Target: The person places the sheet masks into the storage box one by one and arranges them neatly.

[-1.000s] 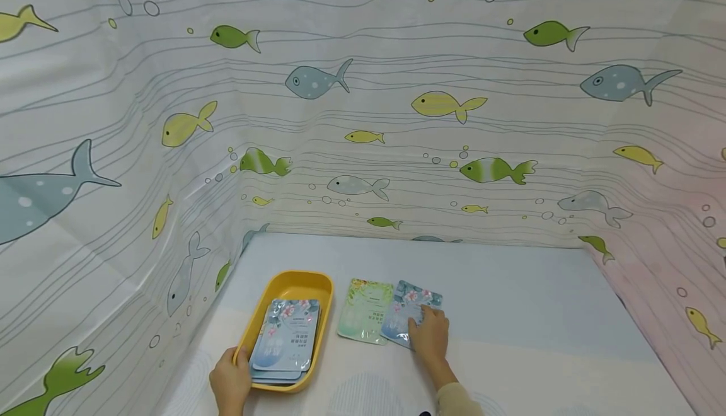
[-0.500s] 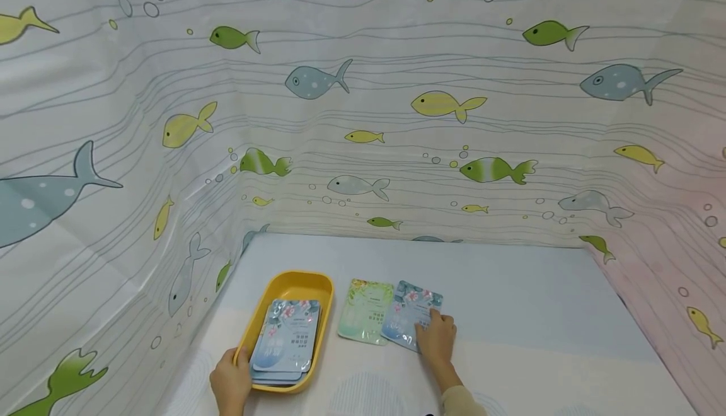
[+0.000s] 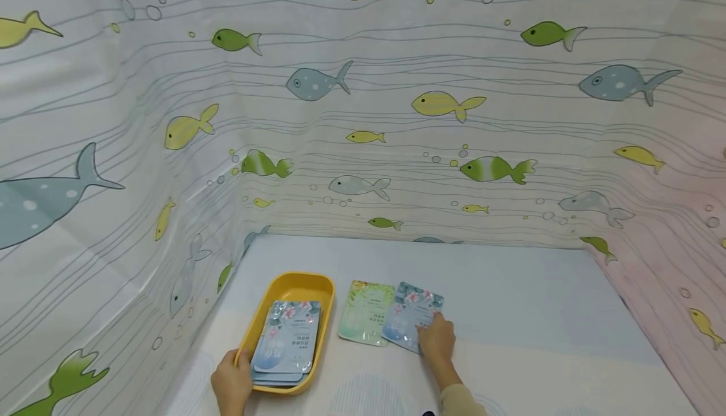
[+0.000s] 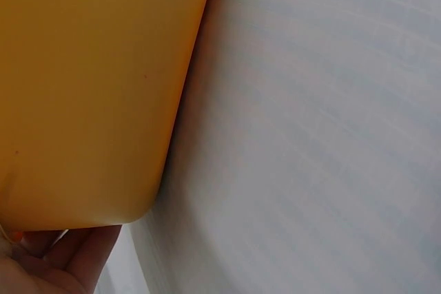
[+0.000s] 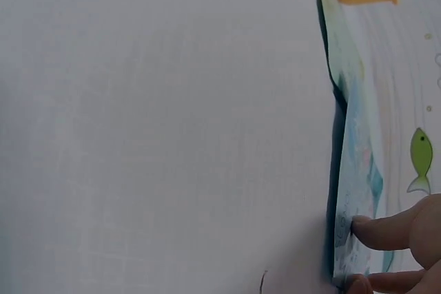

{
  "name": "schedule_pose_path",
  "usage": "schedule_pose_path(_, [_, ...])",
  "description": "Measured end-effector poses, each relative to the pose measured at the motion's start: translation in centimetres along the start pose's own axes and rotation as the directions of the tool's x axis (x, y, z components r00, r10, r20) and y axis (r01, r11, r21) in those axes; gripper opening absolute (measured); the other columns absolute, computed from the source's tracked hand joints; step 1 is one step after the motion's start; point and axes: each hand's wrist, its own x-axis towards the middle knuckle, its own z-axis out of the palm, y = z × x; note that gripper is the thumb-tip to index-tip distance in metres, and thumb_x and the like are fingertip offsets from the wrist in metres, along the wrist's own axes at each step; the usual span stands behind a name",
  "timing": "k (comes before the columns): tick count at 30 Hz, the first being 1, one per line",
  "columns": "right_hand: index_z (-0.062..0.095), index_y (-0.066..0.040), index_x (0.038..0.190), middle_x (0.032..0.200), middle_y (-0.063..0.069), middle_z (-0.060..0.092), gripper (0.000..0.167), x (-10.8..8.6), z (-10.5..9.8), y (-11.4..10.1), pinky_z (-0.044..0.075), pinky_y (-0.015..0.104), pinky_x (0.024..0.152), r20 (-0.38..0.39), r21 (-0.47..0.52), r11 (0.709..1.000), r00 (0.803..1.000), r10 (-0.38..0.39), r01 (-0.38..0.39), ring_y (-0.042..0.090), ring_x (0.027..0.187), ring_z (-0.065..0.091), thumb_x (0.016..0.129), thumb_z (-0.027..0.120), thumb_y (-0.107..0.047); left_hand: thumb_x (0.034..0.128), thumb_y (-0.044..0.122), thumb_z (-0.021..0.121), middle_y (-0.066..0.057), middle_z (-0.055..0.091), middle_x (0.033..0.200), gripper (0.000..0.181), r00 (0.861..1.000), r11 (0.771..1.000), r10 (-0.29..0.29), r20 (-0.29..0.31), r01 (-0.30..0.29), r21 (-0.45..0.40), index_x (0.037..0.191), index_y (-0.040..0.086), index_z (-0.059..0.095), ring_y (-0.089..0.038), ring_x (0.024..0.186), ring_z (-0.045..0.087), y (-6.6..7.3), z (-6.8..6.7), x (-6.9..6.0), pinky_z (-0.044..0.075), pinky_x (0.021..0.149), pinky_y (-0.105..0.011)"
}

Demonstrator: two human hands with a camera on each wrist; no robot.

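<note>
My left hand point(image 3: 231, 383) grips the near left rim of a yellow tray point(image 3: 325, 315); in the left wrist view its fingers point(image 4: 89, 256) show at the tray's end. Inside lies a stack of flat blue sheet mask packets point(image 3: 289, 334) with pink flowers printed on top. To the tray's right, a green sheet mask packet point(image 3: 363, 315) lies on the table, its right side overlapped by a blue sheet mask packet point(image 3: 405, 321). With thumb and finger, my right hand point(image 3: 438, 340) pinches this blue packet near its right edge; the thumb point(image 5: 379, 232) shows on its printed face.
The pale table point(image 3: 510, 302) extends to the right and behind the packets. A sheet printed with fish point(image 3: 363, 107) rises along the back and both sides, close to the tray's left side. A small dark object point(image 3: 428, 413) shows at the bottom edge.
My right hand has slid slightly right, from over the blue packet's face to its right edge. The packets lie where they were. The left hand and the tray have stayed put.
</note>
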Motion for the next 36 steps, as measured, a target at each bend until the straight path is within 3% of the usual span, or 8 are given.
schedule_pose_path(4, [0.056,0.015,0.100,0.085,0.028,0.053,0.041,0.0,-0.3,0.2,0.040,0.050,0.073,0.002,-0.081,0.997,1.000,0.003,-0.003,0.042,0.081,0.051,0.077,0.074,-0.015,0.0899,0.005,0.053,-0.037,0.061,0.091,0.024,1.000,1.000,0.010,-0.007,-0.010,-0.001,0.097,-0.018,0.059,-0.055,0.081,0.056,0.0,0.1,0.0,0.041,0.071,-0.059])
schedule_pose_path(8, [0.057,0.015,0.094,0.080,0.025,0.054,0.039,0.0,-0.3,0.4,0.041,0.047,0.069,0.000,-0.105,0.995,1.000,0.000,0.000,0.039,0.076,0.052,0.077,0.075,-0.015,0.0901,0.005,0.053,-0.036,0.061,0.092,0.024,1.000,1.000,-0.005,0.005,0.005,0.009,0.097,-0.018,0.059,-0.055,0.079,0.056,0.0,0.0,0.0,0.040,0.070,-0.058])
schedule_pose_path(12, [0.059,0.015,0.092,0.078,0.023,0.059,0.036,0.2,-0.3,0.3,0.046,0.046,0.065,-0.005,-0.076,0.997,1.000,-0.015,0.015,0.035,0.071,0.056,0.074,0.077,-0.010,0.0902,0.006,0.053,-0.036,0.061,0.091,0.024,1.000,1.000,-0.006,0.004,0.006,0.012,0.097,-0.017,0.059,-0.055,0.078,0.055,0.0,-0.1,0.0,0.040,0.070,-0.058])
schedule_pose_path(21, [0.055,0.015,0.086,0.073,0.021,0.058,0.037,0.6,-1.1,0.2,0.050,0.041,0.060,0.031,-0.012,1.000,0.999,0.027,-0.027,0.029,0.064,0.056,0.066,0.080,-0.004,0.0893,0.005,0.054,-0.036,0.061,0.090,0.024,1.000,1.000,0.014,-0.004,-0.014,-0.001,0.096,-0.017,0.059,-0.056,0.079,0.055,0.0,-0.1,0.0,0.040,0.071,-0.059])
schedule_pose_path(28, [0.052,0.002,0.066,0.057,0.006,0.049,0.028,0.7,-1.4,0.7,0.036,0.026,0.046,0.044,0.049,0.996,0.997,0.070,-0.072,0.016,0.052,0.044,0.067,0.079,-0.006,0.0894,0.005,0.054,-0.036,0.061,0.089,0.024,1.000,1.000,0.018,-0.016,-0.018,0.003,0.096,-0.017,0.059,-0.055,0.078,0.056,-0.3,0.0,0.0,0.041,0.070,-0.059])
schedule_pose_path(32, [0.057,0.002,0.062,0.057,0.006,0.055,0.024,0.9,-1.4,1.5,0.036,0.028,0.047,0.034,0.079,0.993,0.996,0.080,-0.082,0.018,0.054,0.048,0.067,0.078,-0.007,0.0895,0.005,0.054,-0.036,0.061,0.090,0.023,1.000,1.000,0.006,-0.005,-0.006,0.003,0.096,-0.017,0.059,-0.055,0.079,0.056,-0.2,0.1,0.0,0.041,0.070,-0.059])
schedule_pose_path(36, [0.065,0.007,0.073,0.067,0.012,0.063,0.018,0.9,-1.6,2.3,0.044,0.035,0.055,0.049,0.134,0.988,0.997,0.067,-0.074,0.023,0.063,0.055,0.071,0.076,-0.007,0.0894,0.004,0.054,-0.036,0.061,0.090,0.023,1.000,1.000,0.000,-0.001,0.000,0.007,0.096,-0.017,0.059,-0.055,0.079,0.056,-0.2,0.1,0.0,0.041,0.070,-0.058])
